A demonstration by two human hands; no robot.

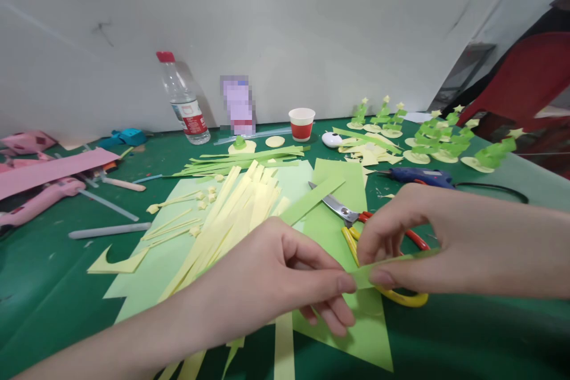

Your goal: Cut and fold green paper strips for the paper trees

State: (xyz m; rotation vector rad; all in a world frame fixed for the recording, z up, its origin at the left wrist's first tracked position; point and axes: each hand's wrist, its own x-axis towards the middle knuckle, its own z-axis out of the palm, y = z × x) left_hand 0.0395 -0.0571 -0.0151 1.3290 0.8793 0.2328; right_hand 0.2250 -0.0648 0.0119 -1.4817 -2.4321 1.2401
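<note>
Between both hands is a narrow green paper strip (364,276). My left hand (307,279) pinches its left end between thumb and forefinger, the other fingers loosely curled. My right hand (412,243) grips the strip farther right, its thumb along the front. Scissors (345,212) with red and yellow handles lie partly hidden behind my right hand, blades apart and pointing up-left. Beneath them is a green paper sheet (341,190). Long pale yellow paper strips (231,219) lie in a heap behind my left wrist, and a cut green strip (314,199) rests beside the blades.
A water bottle (187,107), a paper cup (301,124) and a blurred purple item (238,104) stand by the wall. Small green paper plants with stars (439,136) stand at back right, near a blue glue gun (418,176). Pink tools (48,202) lie left.
</note>
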